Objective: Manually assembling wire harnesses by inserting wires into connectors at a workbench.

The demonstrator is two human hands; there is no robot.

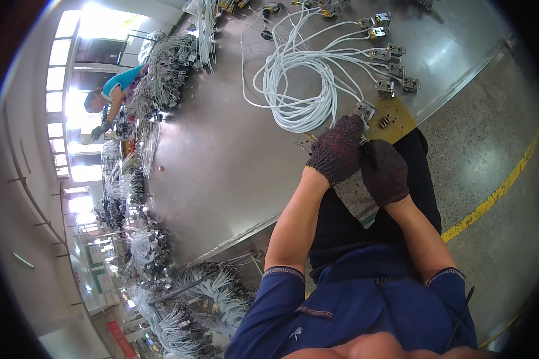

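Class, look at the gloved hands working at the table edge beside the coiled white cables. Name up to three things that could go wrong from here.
1. The small metal connector sits at the table edge on the brass plate; it might slip off onto the floor.
2. The left hand and right hand wear thick knit gloves, so grip on small parts may be clumsy.
3. The white cable coil lies loose nearby; a tug could drag or tangle it.

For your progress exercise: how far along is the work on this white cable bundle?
Done: several connector blocks already sit on cable ends along the table. In hand: both gloved hands, left hand and right hand, work one block at the yellow board. What is left cannot be told.
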